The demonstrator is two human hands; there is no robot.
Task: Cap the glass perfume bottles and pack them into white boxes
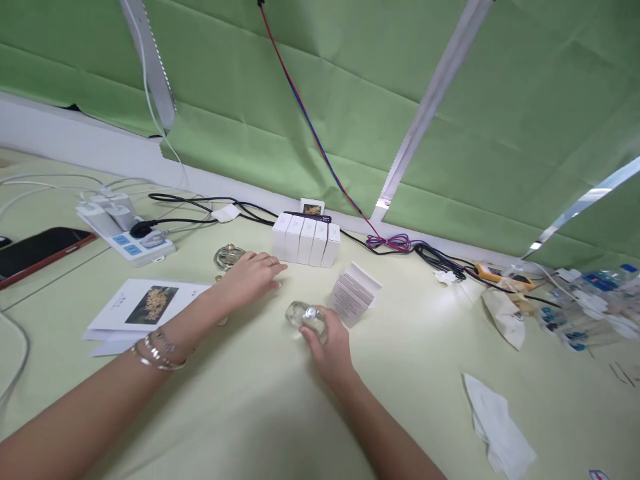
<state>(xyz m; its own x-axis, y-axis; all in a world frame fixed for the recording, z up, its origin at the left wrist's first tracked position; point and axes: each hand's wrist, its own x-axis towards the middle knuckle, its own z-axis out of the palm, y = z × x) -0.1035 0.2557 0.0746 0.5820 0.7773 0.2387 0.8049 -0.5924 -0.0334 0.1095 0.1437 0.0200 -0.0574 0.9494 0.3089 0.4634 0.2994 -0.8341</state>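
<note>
My right hand (334, 347) is closed around a clear glass bottle (296, 313) that lies tilted just above or on the table. Its contents cannot be made out. My left hand (253, 277) hovers palm down over the table, fingers stretched out, with nothing visible in it. Behind that hand, partly covered by it, is a round clear glass object (226, 257) with a gold-coloured part on top. Beside my right hand stands an open small carton (353, 295) with printed text and a raised flap. A row of several small white boxes (306, 241) stands farther back.
On the left lie printed cards (113, 310), a power strip (137, 247) with plugs and a phone (40, 250). Coiled cables (435, 260) run along the wall. Crumpled tissue (500, 427) and a bag with plastic bottles (590, 300) are on the right.
</note>
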